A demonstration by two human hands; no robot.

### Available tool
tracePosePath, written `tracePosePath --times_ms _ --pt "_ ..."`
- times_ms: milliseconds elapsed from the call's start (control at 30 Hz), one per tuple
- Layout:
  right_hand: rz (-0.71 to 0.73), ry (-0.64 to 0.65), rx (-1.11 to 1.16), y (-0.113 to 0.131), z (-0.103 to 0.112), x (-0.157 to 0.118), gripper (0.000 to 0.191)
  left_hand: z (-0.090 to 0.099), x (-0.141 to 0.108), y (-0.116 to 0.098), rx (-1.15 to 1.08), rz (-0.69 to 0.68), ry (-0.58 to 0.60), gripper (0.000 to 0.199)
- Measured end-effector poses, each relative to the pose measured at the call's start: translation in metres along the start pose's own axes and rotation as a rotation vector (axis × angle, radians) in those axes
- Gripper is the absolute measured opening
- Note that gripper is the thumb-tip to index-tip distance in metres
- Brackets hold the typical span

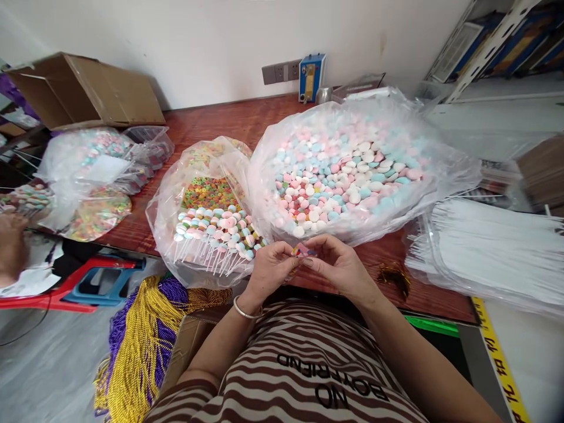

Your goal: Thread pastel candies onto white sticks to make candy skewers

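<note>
In front of my chest, my left hand [269, 269] and my right hand [342, 269] meet at the fingertips. Between them they pinch a small pink, multicoloured piece [304, 251], mostly covered by the fingers, so its kind is unclear. Just beyond stands a large clear bag [282, 132] full of pastel pink, blue and white round pieces [328, 182]. To the left, another open plastic bag [161, 205] holds small coloured rings [211, 192] and pastel pieces on white sticks [220, 232].
White sticks [489, 247] lie bagged at right, near shiny gold strips [394, 279]. A cardboard box [117, 88] and filled bags [88, 158] stand left. Gold and purple bead strands [141, 346] hang below the table edge. Another person's hand [12, 247] shows at far left.
</note>
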State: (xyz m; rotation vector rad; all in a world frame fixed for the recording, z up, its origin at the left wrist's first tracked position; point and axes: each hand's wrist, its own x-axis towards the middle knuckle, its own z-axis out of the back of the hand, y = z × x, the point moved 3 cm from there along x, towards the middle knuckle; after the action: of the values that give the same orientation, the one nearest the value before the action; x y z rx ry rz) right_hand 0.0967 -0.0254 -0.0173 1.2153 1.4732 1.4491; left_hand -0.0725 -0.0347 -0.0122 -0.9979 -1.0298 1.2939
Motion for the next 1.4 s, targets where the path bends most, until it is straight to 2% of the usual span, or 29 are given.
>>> tracePosePath --times_ms 100,200,267,433,467,500,567,633,667,767,833,900,933,1033,1100,1167,1267,1333,1400 --pt "0.073 0.017 -0.090 0.013 0.005 -0.004 0.035 0.001 -0.001 -0.001 0.035 -0.028 -0.017 0.018" --pt "0.234 -0.004 -0.323 0.033 0.008 -0.008 0.024 0.001 -0.002 -0.002 0.032 -0.043 -0.016 0.016" --pt "0.292 0.008 -0.469 0.041 0.007 -0.011 0.015 0.001 -0.002 -0.002 0.033 -0.065 -0.015 0.016" --pt "0.259 0.169 -0.599 0.035 0.000 -0.011 0.016 0.000 -0.001 -0.008 0.125 -0.171 0.011 0.007" --pt "0.255 0.170 -0.582 0.033 -0.001 -0.010 0.017 0.002 -0.003 -0.011 0.127 -0.200 -0.013 0.001" --pt "0.253 0.133 -0.553 0.032 -0.001 -0.008 0.019 0.005 -0.006 -0.013 0.121 -0.230 -0.075 0.007" --pt "0.244 -0.033 -0.419 0.029 -0.001 -0.002 0.019 0.015 -0.018 -0.017 0.091 -0.275 -0.287 0.018" --pt "0.196 -0.187 -0.155 0.026 -0.005 0.005 0.016 0.022 -0.034 -0.014 0.044 -0.249 -0.432 0.014" --pt "0.145 -0.211 0.009 0.022 -0.010 0.008 0.014 0.023 -0.040 -0.009 0.004 -0.197 -0.425 0.013" --pt "-0.114 -0.099 0.428 0.007 -0.039 0.014 0.014 0.014 -0.050 0.014 -0.255 0.024 -0.206 0.032" --pt "-0.279 -0.007 0.557 -0.004 -0.060 0.013 0.013 0.008 -0.051 0.026 -0.486 0.061 -0.112 0.061" --pt "-0.374 0.043 0.621 -0.014 -0.078 0.011 0.015 0.009 -0.047 0.031 -0.658 0.002 -0.127 0.083" --pt "-0.404 0.066 0.640 -0.018 -0.085 0.010 0.016 0.012 -0.045 0.032 -0.712 -0.029 -0.167 0.087" --pt "-0.459 0.161 0.641 -0.026 -0.104 0.006 0.017 0.028 -0.038 0.028 -0.802 -0.056 -0.354 0.073" --pt "-0.427 0.230 0.549 -0.026 -0.111 0.006 0.022 0.039 -0.033 0.025 -0.846 -0.026 -0.469 0.059" --pt "-0.357 0.315 0.387 -0.024 -0.117 0.008 0.026 0.048 -0.029 0.024 -0.906 0.013 -0.547 0.053" --pt "-0.355 0.435 0.291 -0.023 -0.128 0.011 0.028 0.055 -0.024 0.028 -0.969 0.040 -0.585 0.056" --pt "-0.420 0.410 0.390 -0.026 -0.134 0.013 0.033 0.055 -0.023 0.032 -0.980 0.043 -0.557 0.057" --pt "-0.454 0.316 0.505 -0.029 -0.138 0.015 0.036 0.055 -0.023 0.036 -0.977 0.049 -0.518 0.055"
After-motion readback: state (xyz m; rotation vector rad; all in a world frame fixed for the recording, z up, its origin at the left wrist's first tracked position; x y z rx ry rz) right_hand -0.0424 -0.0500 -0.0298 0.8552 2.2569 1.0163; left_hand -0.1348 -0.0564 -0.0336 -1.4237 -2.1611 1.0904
